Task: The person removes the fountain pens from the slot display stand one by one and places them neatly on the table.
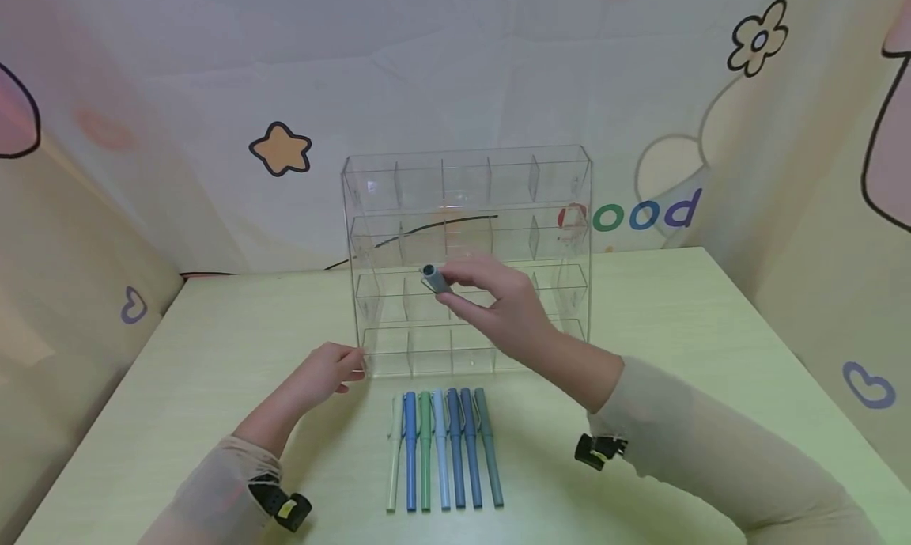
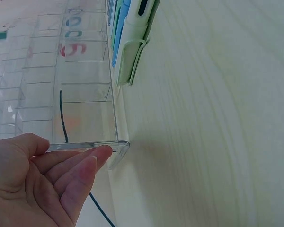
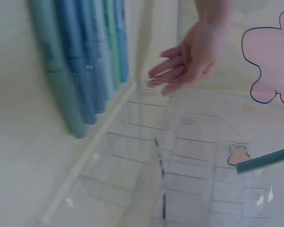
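A clear acrylic rack (image 1: 470, 362) with tiers of small compartments stands upright on the table. At its lower left corner my left hand (image 1: 329, 373) holds the side wall, thumb and fingers on either side of the panel (image 2: 92, 145). My right hand (image 1: 508, 304) pinches a teal pen (image 1: 436, 279) in front of the rack's middle tiers, one end towards the head camera. The pen's other end (image 3: 265, 160) shows in the right wrist view, over the rack. Several capped pens (image 1: 455, 450) in greens and blues lie side by side before the rack.
Behind the table hangs a pale printed cloth (image 1: 470, 78) with a star, a flower and letters. More cloth covers both sides. Pale wood-grain tabletop (image 1: 249, 316) extends left and right of the rack. A small black device (image 1: 599, 451) is strapped at each wrist.
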`<control>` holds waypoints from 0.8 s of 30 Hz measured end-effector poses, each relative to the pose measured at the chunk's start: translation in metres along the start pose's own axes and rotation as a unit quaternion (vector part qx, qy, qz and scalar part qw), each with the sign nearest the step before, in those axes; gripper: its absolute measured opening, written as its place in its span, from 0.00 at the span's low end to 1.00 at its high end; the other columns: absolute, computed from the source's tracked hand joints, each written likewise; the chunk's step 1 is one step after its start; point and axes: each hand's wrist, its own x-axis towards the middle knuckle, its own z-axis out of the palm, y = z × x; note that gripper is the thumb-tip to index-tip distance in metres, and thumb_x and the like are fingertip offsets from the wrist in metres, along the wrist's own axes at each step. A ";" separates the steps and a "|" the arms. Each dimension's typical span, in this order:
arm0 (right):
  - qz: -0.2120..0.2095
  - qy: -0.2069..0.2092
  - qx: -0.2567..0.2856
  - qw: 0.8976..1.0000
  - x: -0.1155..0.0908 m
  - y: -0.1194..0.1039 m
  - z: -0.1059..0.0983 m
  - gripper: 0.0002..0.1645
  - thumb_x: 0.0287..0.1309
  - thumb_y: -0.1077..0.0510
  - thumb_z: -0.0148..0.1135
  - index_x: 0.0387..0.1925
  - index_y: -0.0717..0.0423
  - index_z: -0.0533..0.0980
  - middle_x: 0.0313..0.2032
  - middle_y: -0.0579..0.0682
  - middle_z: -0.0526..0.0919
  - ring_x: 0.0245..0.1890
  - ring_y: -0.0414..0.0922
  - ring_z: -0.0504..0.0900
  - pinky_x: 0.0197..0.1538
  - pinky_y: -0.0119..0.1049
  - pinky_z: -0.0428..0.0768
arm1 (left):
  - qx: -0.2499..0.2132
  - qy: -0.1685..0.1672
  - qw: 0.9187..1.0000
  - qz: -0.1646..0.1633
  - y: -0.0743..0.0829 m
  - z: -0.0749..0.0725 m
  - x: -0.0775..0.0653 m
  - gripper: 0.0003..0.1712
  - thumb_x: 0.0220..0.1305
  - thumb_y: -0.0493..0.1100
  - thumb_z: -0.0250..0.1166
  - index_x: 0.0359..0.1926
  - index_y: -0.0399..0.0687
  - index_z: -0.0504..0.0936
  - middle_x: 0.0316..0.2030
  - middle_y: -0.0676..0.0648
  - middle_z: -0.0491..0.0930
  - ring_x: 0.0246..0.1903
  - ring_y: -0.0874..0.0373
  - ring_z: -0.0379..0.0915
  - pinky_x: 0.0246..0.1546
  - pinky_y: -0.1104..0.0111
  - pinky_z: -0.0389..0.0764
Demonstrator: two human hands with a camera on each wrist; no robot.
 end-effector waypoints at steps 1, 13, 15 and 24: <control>0.019 -0.009 0.003 1.000 -0.006 -0.002 -0.004 0.14 0.48 0.69 0.68 0.41 0.62 0.80 0.39 0.50 0.83 0.42 0.42 0.80 0.46 0.35 0.79 | 0.001 0.000 1.000 0.000 0.000 0.000 0.000 0.23 0.73 0.41 0.42 0.55 0.24 0.71 0.53 0.29 0.72 0.52 0.40 0.73 0.42 0.56 0.79; 0.318 -0.097 0.046 0.942 -0.075 -0.004 -0.025 0.15 0.53 0.62 0.66 0.44 0.58 0.79 0.39 0.47 0.81 0.39 0.42 0.81 0.45 0.34 0.80 | 0.002 0.001 1.000 -0.002 0.000 0.000 -0.001 0.23 0.73 0.42 0.43 0.53 0.25 0.73 0.53 0.29 0.72 0.52 0.39 0.72 0.43 0.56 0.79; 0.371 -0.102 0.054 0.921 -0.085 0.001 -0.024 0.15 0.54 0.60 0.66 0.45 0.60 0.79 0.39 0.49 0.82 0.38 0.44 0.82 0.44 0.35 0.80 | 0.001 0.001 1.000 -0.002 0.000 -0.001 -0.001 0.23 0.73 0.41 0.43 0.53 0.25 0.73 0.54 0.29 0.72 0.52 0.39 0.72 0.43 0.56 0.79; 0.526 -0.132 0.095 0.835 -0.118 0.019 -0.012 0.18 0.55 0.61 0.64 0.44 0.70 0.76 0.33 0.50 0.80 0.32 0.41 0.78 0.35 0.36 0.80 | 0.002 0.000 1.000 0.000 0.000 -0.002 0.002 0.22 0.73 0.41 0.43 0.51 0.25 0.74 0.54 0.28 0.71 0.52 0.39 0.72 0.43 0.56 0.79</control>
